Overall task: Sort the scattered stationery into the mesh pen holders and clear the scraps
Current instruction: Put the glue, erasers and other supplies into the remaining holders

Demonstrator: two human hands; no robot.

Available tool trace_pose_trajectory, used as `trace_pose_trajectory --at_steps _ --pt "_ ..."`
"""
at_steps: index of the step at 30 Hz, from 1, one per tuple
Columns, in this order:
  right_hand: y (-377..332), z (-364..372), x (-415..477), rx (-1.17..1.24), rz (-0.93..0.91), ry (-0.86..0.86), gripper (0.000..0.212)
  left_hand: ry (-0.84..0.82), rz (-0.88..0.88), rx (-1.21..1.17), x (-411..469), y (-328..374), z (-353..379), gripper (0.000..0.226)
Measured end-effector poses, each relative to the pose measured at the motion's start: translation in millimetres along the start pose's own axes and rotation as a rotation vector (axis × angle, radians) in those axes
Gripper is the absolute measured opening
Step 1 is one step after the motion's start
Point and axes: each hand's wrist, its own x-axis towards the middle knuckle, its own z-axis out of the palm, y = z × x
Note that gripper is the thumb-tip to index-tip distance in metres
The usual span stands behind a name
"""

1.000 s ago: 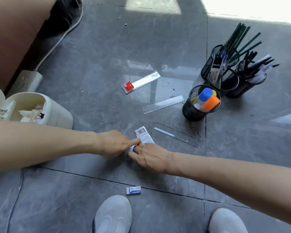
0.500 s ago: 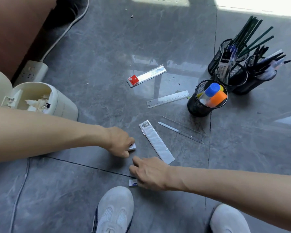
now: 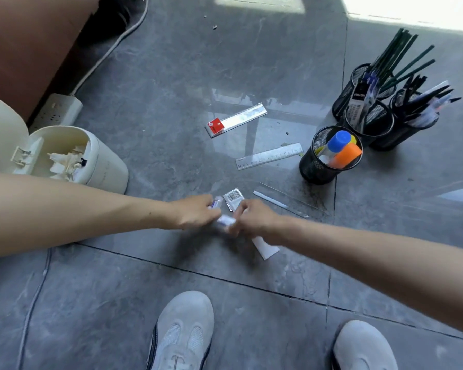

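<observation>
My left hand (image 3: 197, 212) pinches a small white eraser (image 3: 216, 203) low over the grey floor. My right hand (image 3: 254, 219) meets it from the right, holding a second, blurred white eraser (image 3: 225, 221) between the two hands. Under my right hand lies a packaged ruler with a barcode (image 3: 234, 198). Beyond it lie a red-tagged packaged ruler (image 3: 237, 120), a clear ruler (image 3: 269, 156) and a clear set square (image 3: 286, 201). Several black mesh holders stand at the right: the nearest (image 3: 314, 169) holds glue sticks, while those behind (image 3: 377, 121) hold pencils and pens.
A cream bin (image 3: 104, 166) with its lid open and paper scraps inside stands at the left, a power strip (image 3: 55, 112) and cable behind it. A brown piece of furniture fills the top left. My two grey shoes (image 3: 182, 332) are at the bottom.
My right hand picked up the eraser that lay near my shoe and brought it up to my left hand. My left hand still holds its eraser.
</observation>
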Motion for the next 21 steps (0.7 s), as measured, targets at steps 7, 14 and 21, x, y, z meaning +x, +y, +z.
trace_pose_trajectory --at_steps 7,14,21 --pt "-23 -59 -6 0.668 -0.002 -0.137 0.022 0.113 0.194 -0.349 12 50 -3 0.009" --pt "-36 -77 -22 0.597 -0.123 0.178 0.030 0.024 0.401 -0.333 15 105 -31 0.013" --pt "-62 -126 -44 0.747 -0.260 0.361 0.016 0.077 0.428 -0.690 26 145 -57 0.016"
